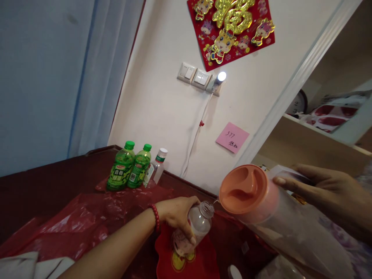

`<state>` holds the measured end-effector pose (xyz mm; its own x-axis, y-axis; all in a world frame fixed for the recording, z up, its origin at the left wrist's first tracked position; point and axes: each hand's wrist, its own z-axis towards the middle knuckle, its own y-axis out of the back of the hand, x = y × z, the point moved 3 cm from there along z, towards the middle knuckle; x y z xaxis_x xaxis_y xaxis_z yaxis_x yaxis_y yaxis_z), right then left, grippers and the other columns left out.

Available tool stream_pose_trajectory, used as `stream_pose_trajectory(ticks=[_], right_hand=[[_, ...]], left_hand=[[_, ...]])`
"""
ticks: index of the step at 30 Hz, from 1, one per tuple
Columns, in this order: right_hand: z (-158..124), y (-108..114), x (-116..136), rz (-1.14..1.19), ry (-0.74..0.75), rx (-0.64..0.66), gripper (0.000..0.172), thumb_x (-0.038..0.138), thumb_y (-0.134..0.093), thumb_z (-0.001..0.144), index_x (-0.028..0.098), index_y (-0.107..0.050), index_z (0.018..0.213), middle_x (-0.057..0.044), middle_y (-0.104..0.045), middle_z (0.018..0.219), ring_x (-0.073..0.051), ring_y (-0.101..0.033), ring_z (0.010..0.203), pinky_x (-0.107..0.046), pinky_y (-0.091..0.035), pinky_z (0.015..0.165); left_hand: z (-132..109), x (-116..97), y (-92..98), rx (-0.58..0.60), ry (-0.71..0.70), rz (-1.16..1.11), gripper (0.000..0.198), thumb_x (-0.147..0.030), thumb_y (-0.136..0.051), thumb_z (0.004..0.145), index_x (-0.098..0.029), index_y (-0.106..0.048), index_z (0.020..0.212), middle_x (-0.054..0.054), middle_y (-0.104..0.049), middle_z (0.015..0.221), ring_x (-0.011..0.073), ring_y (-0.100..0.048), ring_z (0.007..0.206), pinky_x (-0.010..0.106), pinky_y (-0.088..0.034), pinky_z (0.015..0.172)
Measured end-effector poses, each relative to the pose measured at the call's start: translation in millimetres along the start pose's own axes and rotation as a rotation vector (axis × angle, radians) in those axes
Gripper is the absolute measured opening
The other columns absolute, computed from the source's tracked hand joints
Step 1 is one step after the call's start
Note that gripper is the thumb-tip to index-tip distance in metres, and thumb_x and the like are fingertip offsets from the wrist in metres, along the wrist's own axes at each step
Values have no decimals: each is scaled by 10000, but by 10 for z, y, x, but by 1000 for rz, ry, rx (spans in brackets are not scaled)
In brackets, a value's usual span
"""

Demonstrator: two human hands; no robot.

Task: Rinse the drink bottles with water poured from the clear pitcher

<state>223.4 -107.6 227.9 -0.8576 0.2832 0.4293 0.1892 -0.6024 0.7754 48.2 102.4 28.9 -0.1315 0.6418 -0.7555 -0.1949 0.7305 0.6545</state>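
Your left hand (pixel 177 213) is closed around a small bottle (pixel 195 226) of clear plastic, fingers wrapped about its shoulder and thumb across the front; you hold it low over the red mat (pixel 186 263), its open neck tipped up and to the right, which seems meant to turn the mouth toward the jug. Your right hand (pixel 325 190) grips a clear jug (pixel 279 221) from the far side, fingers laid long along its wall; the jug is tilted well over, so its orange lid (pixel 242 190) faces you and the spout edge sits just beside the bottle's neck; whether they touch, or whether anything runs between them, you cannot tell from here. Your hands are apart, each clamped on its own vessel, meeting only where spout and neck come close.

The mat under the bottle looks placed to catch drips; a crumpled red plastic sheet (pixel 87 221) covers the dark table (pixel 43 190) beyond it. At the back, near the wall, two green bottles (pixel 121 167) stand upright and touching, with a white-capped bottle (pixel 158 164) just beside them, well apart from your hands. A bead bracelet (pixel 156 217) sits on your left wrist; a pink note (pixel 231 137) is stuck to the wall.
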Motion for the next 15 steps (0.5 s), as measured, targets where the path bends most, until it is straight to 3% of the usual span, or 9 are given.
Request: stream_pose_trajectory(ticks=[5,15], right_hand=[[1,3,74,12,-33,-7,674,838,-737,543,222,-776,816,-48,-687,730,-254,-614,654,-239,-477,489],[22,24,103,-29,-48,-1,697,856,-711,533,238,-780,848,-48,-728,871,-293,-650,730,-267,-502,513]], left_hand=[[9,12,-4,0,7,4,862,-246,-926,446,-194,-561,1225,105,-676,1206,332,-642,1066,425,-501,913],[-6,-6,-1,-4,20,-2,870,-226,-927,449,-182,-560,1237,118,-679,1217,347,-645,1087,442,-502,935]])
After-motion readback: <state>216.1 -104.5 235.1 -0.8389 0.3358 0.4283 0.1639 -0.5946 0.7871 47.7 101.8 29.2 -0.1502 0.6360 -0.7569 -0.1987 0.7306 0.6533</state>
